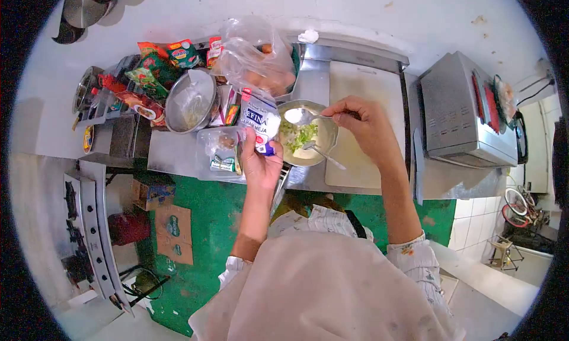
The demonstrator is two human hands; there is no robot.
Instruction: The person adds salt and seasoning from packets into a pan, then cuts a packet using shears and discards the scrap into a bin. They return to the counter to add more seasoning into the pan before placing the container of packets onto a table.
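My left hand [261, 163] grips a white and blue salt packet [259, 120] marked "Refina garam meja", held upright beside the bowl. With my right hand [358, 118] I pinch the handle of a spoon [299, 116] that carries a heap of white salt. The spoon is over a round metal bowl [332, 148]. Inside the bowl are chopped green pieces [303, 137] and a pale mixture. A second spoon [324, 154] leans in the bowl, its handle pointing out over the rim toward me.
Right of the bowl lies a white cutting board [367, 157], with a grey oven-like appliance [465, 115] beyond. Behind my left hand are a clear plastic tub [207, 145], a metal bowl [172, 107] and a plastic bag [249, 50] over eggs. Colourful packets [155, 71] crowd the left.
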